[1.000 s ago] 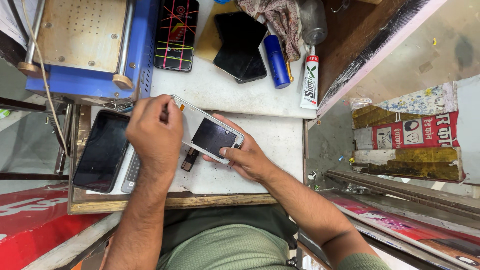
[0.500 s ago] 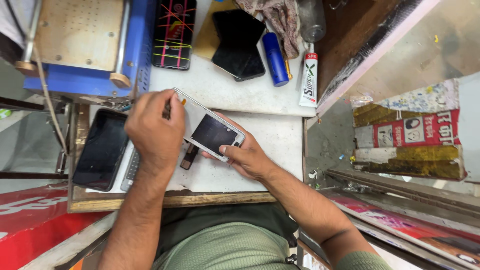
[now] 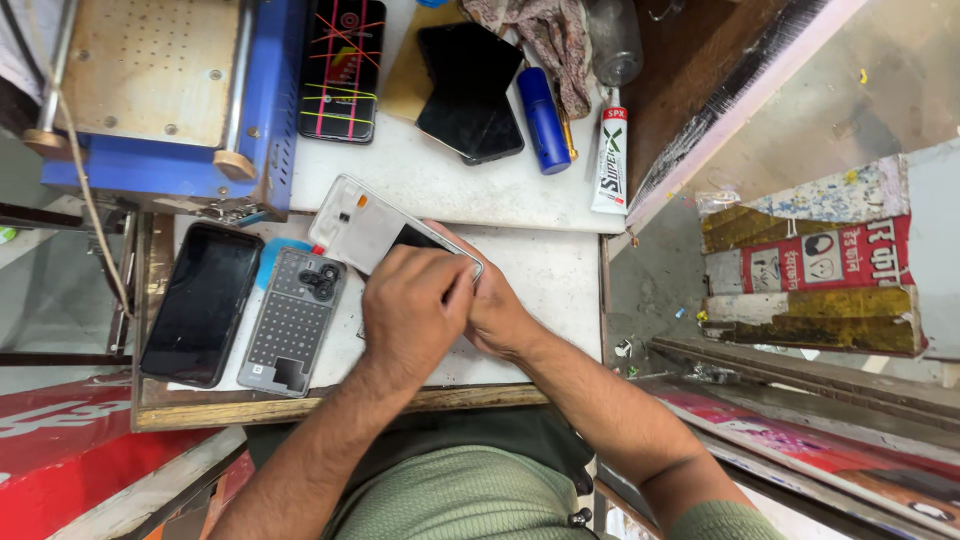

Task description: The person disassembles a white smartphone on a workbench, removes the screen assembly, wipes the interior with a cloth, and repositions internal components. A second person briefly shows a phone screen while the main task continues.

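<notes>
— Since a moment ago, what's shifted?

— Both hands have slid rightward and now overlap on the lower end of the white phone frame (image 3: 372, 228). The left hand (image 3: 410, 312) has come off the grey back cover (image 3: 291, 322), which now lies fully uncovered on the worktop (image 3: 545, 285).

— How are the hands set?

— Left hand curled closed over the frame's near end, fingers pressing down. The right hand (image 3: 497, 312) is tucked beside and partly under it, gripping the same end; its fingertips are hidden, so I cannot tell exactly how they pinch.

— And the frame itself?

— Tilted diagonally, its far end pointing up-left toward the blue machine (image 3: 262, 110), with a dark patch showing near the hands.

— What's around it?

— Just left, the grey back cover with its camera cluster, lying partly over a small blue disc (image 3: 270, 258). Beside that, a black phone (image 3: 201, 303), screen dark.

— Farther back?

— A phone marked with red and yellow lines (image 3: 342, 68), a dark glass panel (image 3: 470, 92) on a tan sheet, a blue cylinder (image 3: 542, 120), a white glue tube (image 3: 611, 160), and a crumpled rag (image 3: 540, 35).
</notes>
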`<action>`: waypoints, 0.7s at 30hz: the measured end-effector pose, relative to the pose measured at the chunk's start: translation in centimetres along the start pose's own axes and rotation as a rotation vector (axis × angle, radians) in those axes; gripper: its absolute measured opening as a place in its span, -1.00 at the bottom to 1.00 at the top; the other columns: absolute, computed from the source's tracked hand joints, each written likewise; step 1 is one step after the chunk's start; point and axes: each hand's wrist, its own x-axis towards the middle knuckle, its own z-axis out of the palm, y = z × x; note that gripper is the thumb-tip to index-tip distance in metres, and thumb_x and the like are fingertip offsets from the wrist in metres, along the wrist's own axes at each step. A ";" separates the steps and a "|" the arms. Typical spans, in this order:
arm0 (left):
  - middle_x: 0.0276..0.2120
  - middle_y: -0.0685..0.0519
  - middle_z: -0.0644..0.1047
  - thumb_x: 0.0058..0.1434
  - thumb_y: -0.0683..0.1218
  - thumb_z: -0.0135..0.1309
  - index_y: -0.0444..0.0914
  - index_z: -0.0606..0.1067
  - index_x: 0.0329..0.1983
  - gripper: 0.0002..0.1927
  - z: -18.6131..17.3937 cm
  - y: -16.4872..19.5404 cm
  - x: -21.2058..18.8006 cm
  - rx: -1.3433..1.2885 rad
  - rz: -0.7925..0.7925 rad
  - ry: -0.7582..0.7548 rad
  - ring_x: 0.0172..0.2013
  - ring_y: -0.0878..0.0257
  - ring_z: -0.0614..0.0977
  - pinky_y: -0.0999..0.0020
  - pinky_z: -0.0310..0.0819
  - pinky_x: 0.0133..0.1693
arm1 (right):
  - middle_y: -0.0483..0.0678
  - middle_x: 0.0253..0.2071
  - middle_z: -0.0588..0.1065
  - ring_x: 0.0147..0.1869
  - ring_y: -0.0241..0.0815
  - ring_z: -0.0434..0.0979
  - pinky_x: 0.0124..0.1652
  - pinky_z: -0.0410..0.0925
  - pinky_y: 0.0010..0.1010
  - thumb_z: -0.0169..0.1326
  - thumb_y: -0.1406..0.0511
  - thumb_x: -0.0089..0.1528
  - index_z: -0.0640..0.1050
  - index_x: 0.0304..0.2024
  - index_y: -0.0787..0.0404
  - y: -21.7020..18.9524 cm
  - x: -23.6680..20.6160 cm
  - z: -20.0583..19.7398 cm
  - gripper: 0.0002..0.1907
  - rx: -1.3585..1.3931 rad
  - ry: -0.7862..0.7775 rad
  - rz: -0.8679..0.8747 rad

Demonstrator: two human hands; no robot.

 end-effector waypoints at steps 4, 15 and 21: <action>-0.29 -0.02 0.65 0.27 -0.20 0.26 -0.26 0.63 -0.29 -0.97 -1.6 -3.2 1.6 0.101 -0.105 0.102 -0.24 0.06 0.65 0.16 0.56 -0.16 | 0.10 0.43 0.25 0.44 -0.09 0.34 0.38 0.34 -0.21 0.17 0.44 0.29 -0.03 0.60 0.24 -0.9 0.0 1.2 -0.06 0.056 0.014 0.018; -0.33 0.00 0.62 0.22 -0.21 0.24 -0.27 0.59 -0.33 -0.96 0.5 -0.8 0.7 0.056 -0.057 0.081 -0.26 0.05 0.61 0.11 0.50 -0.19 | 0.12 0.38 0.30 0.42 -0.13 0.34 0.35 0.33 -0.29 0.12 0.36 0.35 -0.02 0.62 0.22 0.3 0.4 -0.4 -0.11 -0.090 -0.001 -0.007; -0.31 0.02 0.62 0.12 -0.18 0.26 -0.27 0.62 -0.26 -0.87 0.4 0.9 -0.1 -0.097 -0.031 -0.074 -0.26 0.04 0.61 0.10 0.50 -0.19 | 0.09 0.42 0.34 0.50 -0.13 0.34 0.46 0.28 -0.27 0.08 0.23 0.39 0.04 0.59 0.28 0.7 0.6 -1.3 -0.19 -0.308 0.031 -0.114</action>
